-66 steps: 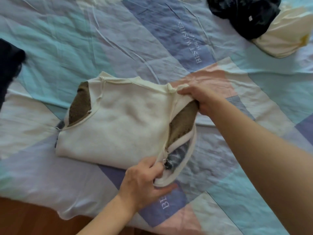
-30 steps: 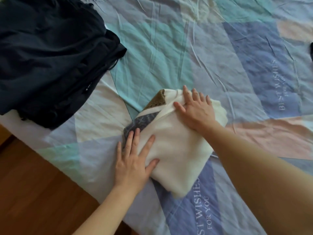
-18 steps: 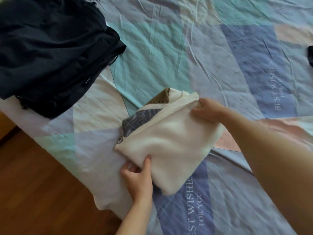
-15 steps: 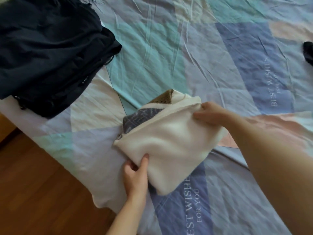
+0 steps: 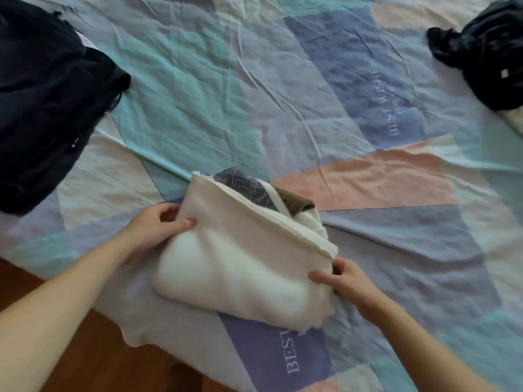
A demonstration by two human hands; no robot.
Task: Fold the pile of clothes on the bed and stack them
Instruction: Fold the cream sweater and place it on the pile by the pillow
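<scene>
A folded cream sweater (image 5: 240,261) lies near the front edge of the bed (image 5: 198,108), on a patchwork sheet (image 5: 382,244) of teal, lilac, pink and white panels printed with "BEST WISHES". The left hand (image 5: 158,224) grips the sweater's left edge, thumb on top and fingers curled under the fabric. The right hand (image 5: 348,281) pinches its right corner, thumb on top, fingers tucked beneath. At the sweater's far side, a dark blue patterned layer and a brown patch show from inside the fold. A folded stack of dark clothes (image 5: 48,103) sits at the left of the bed, well apart from the sweater. A crumpled dark pile (image 5: 486,58) lies at the far right corner, a pale garment (image 5: 513,118) just showing beside it. Wooden floor (image 5: 93,360) shows below the bed edge.
</scene>
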